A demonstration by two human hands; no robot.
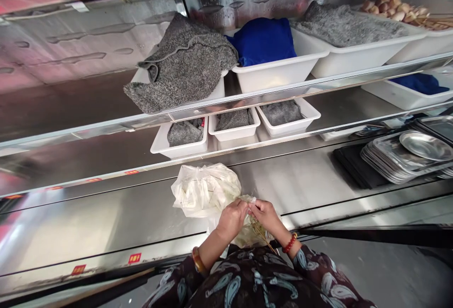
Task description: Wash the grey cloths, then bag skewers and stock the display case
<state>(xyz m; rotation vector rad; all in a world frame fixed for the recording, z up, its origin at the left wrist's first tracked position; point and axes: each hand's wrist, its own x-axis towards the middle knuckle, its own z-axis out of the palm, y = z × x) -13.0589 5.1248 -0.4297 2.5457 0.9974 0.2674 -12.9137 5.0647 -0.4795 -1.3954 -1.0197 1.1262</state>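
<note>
My left hand (231,218) and my right hand (264,213) meet in front of my body, fingers pinched on the gathered top of a clear plastic bag (249,235). Thin greenish-brown stalks show through and beside this bag, below my right hand. Just beyond my left hand, a fuller translucent bag (205,190) of pale, whitish pieces rests on the steel shelf. What exactly is in it I cannot make out.
Small white tubs (235,131) with grey cloths stand on the shelf above. Higher up are larger tubs (279,74) under grey and blue cloths, and one with onion-like bulbs (392,6). Stacked metal trays (389,157) lie right. A metal shelf edge (106,251) runs before me.
</note>
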